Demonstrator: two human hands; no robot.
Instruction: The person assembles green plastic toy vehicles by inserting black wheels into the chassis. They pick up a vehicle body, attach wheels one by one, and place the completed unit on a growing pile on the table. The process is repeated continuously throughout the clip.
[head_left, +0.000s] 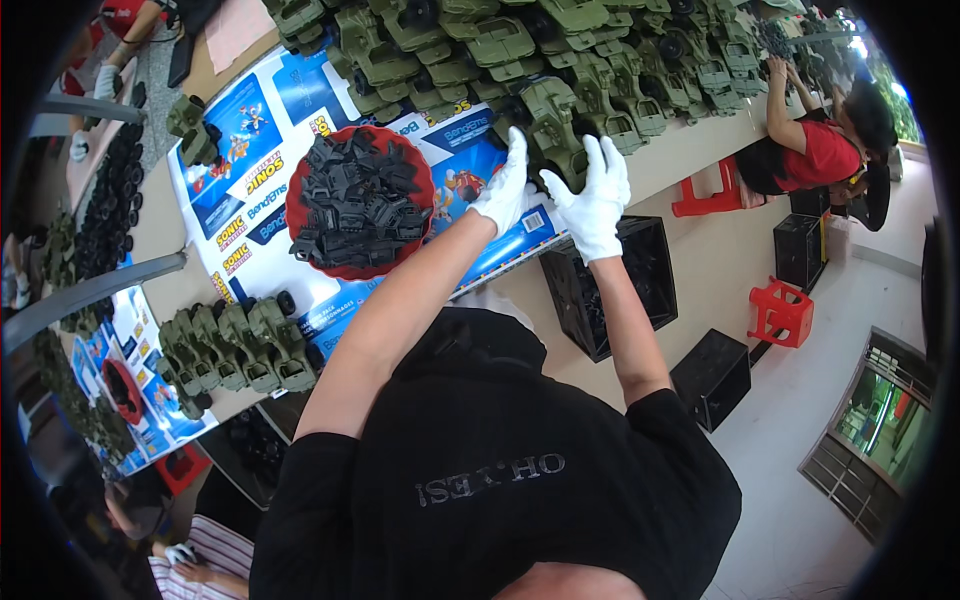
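Olive-green toy vehicle body (556, 130) sits between both white-gloved hands, raised just over the near edge of the surface (690, 155), right beside the red bowl (305, 180). The left hand (505, 185) has its fingers curled against the left side of the body, nearest the bowl, and the right hand (595, 200) clasps the body from the side away from the bowl, fingers pointing up along it. How tightly either hand presses cannot be told, but both are closed around the toy rather than spread.

The red bowl is heaped with small black plastic parts (362, 195) and rests on a blue-and-white printed sheet (250, 130) laid over the surface. Beyond the bowl, along the far side, a big pile of the same green bodies (560, 50) is stacked. On the near side of the bowl a short row of finished green vehicles (240, 345) stands lined up with black wheels on them. Left of the bowl lies a column of black wheels (110, 205).

Under the surface, below the held body, stands a black plastic crate (645, 265). Farther from the bowl, to the right, are red stools (780, 310) and a person in a red shirt (825, 150) leaning on the surface
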